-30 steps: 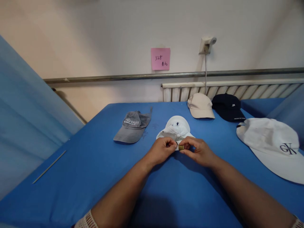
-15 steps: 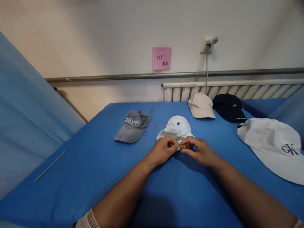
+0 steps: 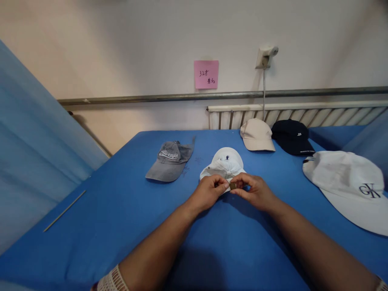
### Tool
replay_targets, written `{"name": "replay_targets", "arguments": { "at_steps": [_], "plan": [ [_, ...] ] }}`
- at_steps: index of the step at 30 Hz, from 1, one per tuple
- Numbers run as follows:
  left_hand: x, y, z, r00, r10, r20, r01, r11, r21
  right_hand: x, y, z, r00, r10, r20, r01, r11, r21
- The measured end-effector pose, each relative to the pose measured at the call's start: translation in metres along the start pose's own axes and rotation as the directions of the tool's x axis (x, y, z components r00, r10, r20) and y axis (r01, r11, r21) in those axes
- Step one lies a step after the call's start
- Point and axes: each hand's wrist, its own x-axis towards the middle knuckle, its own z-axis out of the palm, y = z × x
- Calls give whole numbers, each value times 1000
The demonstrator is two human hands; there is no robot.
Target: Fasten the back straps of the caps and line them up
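A white baseball cap (image 3: 226,163) with a small dark emblem lies on the blue-covered table (image 3: 121,218), its brim pointing away from me. At the cap's near edge, my left hand (image 3: 211,190) pinches what looks like the end of its back strap; the fingertips cover most of it. Close beside it, my right hand (image 3: 252,190) holds a small brass-coloured metal buckle (image 3: 233,186) between thumb and fingers. The two sets of fingertips almost meet. How the strap runs through the buckle is hidden.
To the left lies a grey cap (image 3: 170,161), with a thin stick (image 3: 65,211) farther out. A beige cap (image 3: 257,135) and a navy cap (image 3: 292,137) sit at the back right, before a radiator (image 3: 297,113). A larger white cap (image 3: 348,178) is at the right.
The buckle has turned slightly in my right fingers and looks darker. My left fingertips have shifted a little; the white cap has stayed in place.
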Motion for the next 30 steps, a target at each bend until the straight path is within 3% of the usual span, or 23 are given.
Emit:
{"name": "replay_targets", "arguments": {
  "at_steps": [6, 14, 22, 25, 30],
  "plan": [
    [1, 0, 7, 998, -26, -53, 22, 996, -87, 0, -2, 1, 1000, 12, 14, -13, 999, 30],
    [-6, 13, -15, 993, 29, 111, -30, 1000, 5, 0, 5, 0, 995, 95, -28, -89, 985, 151],
    [-2, -2, 6, 999, 36, 2, -36, 993, -116, 0, 3, 2, 993, 100, 54, -110, 971, 213],
    [-2, 1, 5, 999, 25, -23, -28, 989, -144, 0, 3, 2, 994, 97, 49, -106, 971, 216],
    [-7, 15, -15, 994, 17, 110, -15, 1000, -19, -1, 7, -1, 993, 112, -32, -104, 975, 196]
  ]
}}
